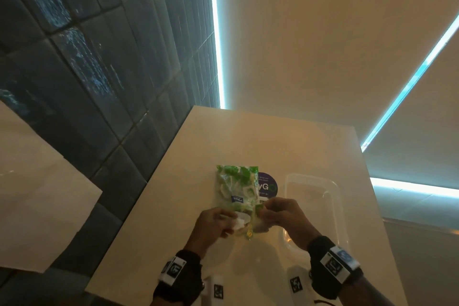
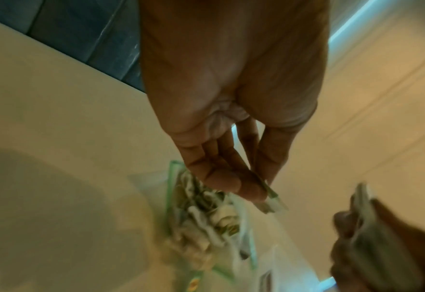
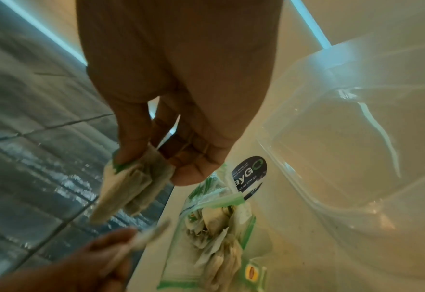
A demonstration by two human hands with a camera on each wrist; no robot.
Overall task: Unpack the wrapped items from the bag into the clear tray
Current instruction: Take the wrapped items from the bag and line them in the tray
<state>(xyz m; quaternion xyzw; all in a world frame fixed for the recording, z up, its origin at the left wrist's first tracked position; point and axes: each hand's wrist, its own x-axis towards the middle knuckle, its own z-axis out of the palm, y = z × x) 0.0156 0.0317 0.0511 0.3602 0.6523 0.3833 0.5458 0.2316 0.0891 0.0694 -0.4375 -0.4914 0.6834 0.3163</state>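
green-printed bag (image 1: 237, 190), long axis away

The bag (image 1: 237, 187) under my fingers is thin, glossy see-through plastic with green print. The wrapped items (image 3: 131, 187) I pinch look like matt, creased paper. The tray (image 1: 332, 191) is smooth clear plastic. The counter (image 1: 178, 181) is smooth and pale; the wall tiles (image 1: 87, 62) are dark and shiny.
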